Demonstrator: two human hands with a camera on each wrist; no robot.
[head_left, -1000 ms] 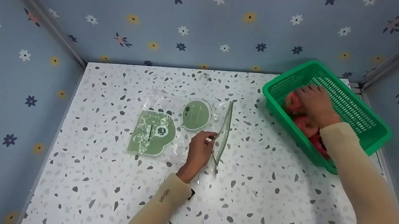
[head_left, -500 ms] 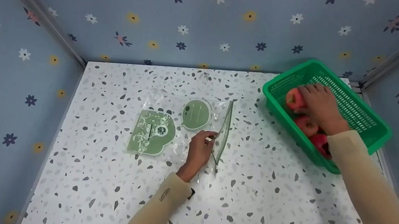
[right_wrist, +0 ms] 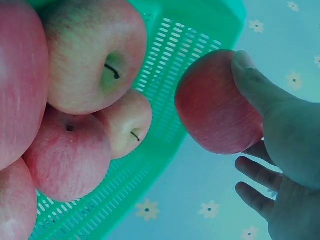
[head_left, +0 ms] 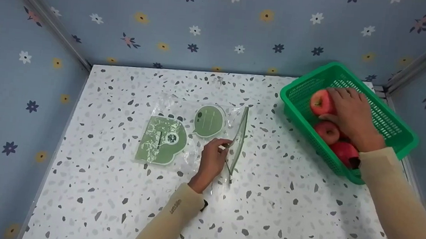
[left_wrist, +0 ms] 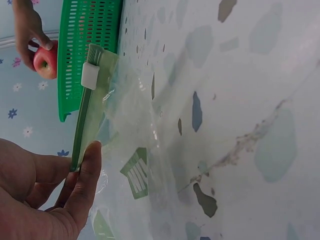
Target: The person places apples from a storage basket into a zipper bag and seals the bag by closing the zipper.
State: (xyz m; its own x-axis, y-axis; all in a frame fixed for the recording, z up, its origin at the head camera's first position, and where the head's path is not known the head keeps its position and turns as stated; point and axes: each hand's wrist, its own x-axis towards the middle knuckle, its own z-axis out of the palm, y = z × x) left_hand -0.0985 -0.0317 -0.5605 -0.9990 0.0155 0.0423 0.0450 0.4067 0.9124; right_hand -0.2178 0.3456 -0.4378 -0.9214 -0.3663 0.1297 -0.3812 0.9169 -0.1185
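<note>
Blue flowered walls (head_left: 222,23) rise around a speckled white tabletop (head_left: 266,218). The lifted apple (head_left: 322,102) hangs at two o'clock over a green basket (head_left: 296,110), apart from the other apples (head_left: 328,132) at its five o'clock. The right hand (head_left: 354,113) grips it between thumb and fingers, two fingers standing off it in the right wrist view. At its eight o'clock lies a clear, green-printed zip bag (head_left: 190,139); the left hand (head_left: 212,160), well apart from the right, pinches its green closure (left_wrist: 82,120), white slider (left_wrist: 90,76) near one end. Good handling probably means wrapping those spare fingers under the apple, clearing the basket's rim, and pinching only one lip so the mouth gapes.
</note>
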